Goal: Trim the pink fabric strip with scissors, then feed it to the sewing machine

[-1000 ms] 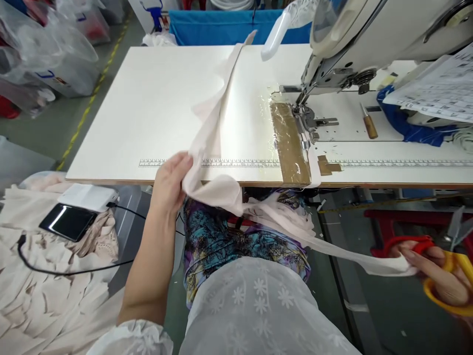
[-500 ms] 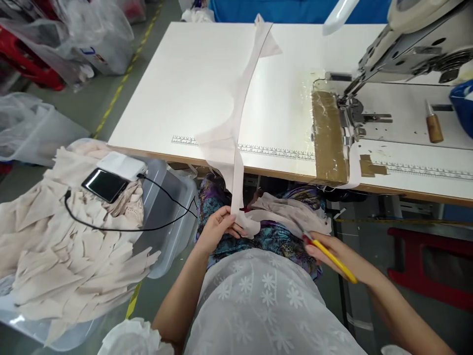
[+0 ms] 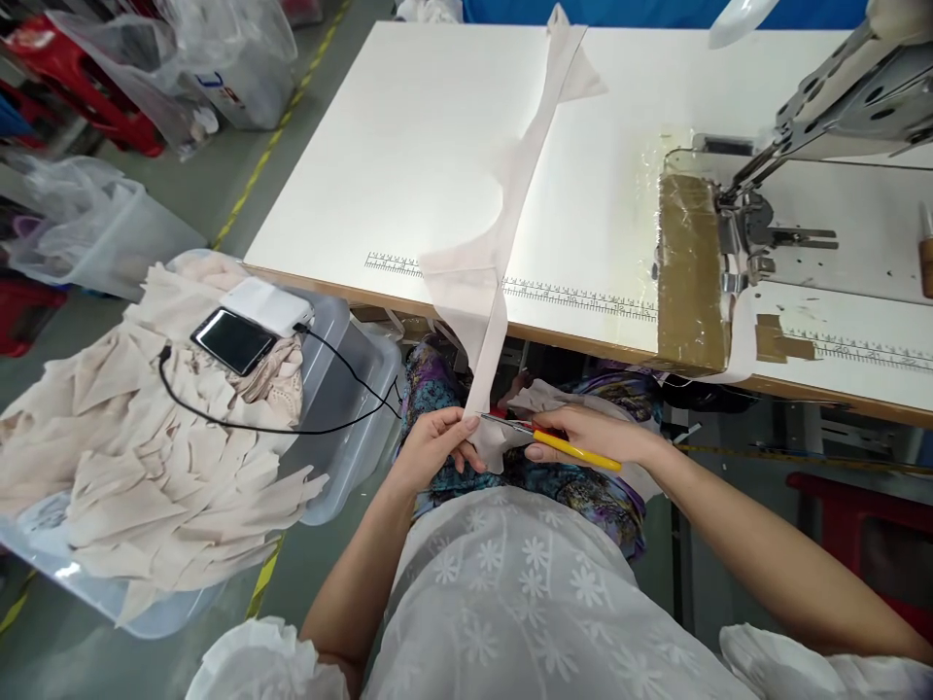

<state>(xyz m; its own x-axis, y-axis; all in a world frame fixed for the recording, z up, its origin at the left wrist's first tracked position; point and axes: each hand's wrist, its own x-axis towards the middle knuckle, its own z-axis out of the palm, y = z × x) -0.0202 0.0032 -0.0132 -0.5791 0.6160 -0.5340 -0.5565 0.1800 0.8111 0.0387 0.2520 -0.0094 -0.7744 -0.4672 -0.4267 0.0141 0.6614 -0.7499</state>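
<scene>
My left hand (image 3: 441, 449) pinches the lower end of a pale pink fabric piece (image 3: 481, 292), which runs up over the table's front edge and across the white top. In my right hand (image 3: 583, 435) is a pair of scissors (image 3: 579, 451) with yellow and red handles. Its blades point left and reach the fabric right beside my left fingertips. Whether the blades are parted is too small to tell. More pale fabric lies bunched on my lap, partly hidden under my right hand.
A sewing machine (image 3: 816, 126) stands on the right of the white table (image 3: 328, 165); brown tape (image 3: 689, 272) covers the corner beside it. At the left, a clear plastic bin (image 3: 357, 428) holds many fabric pieces (image 3: 167, 486), a phone (image 3: 233, 340) and a white power bank (image 3: 266, 303) with a black cable.
My right hand has brought the scissors left from over my lap to the fabric at my left fingers. The left hand keeps its pinch. The view has shifted a little to the left.
</scene>
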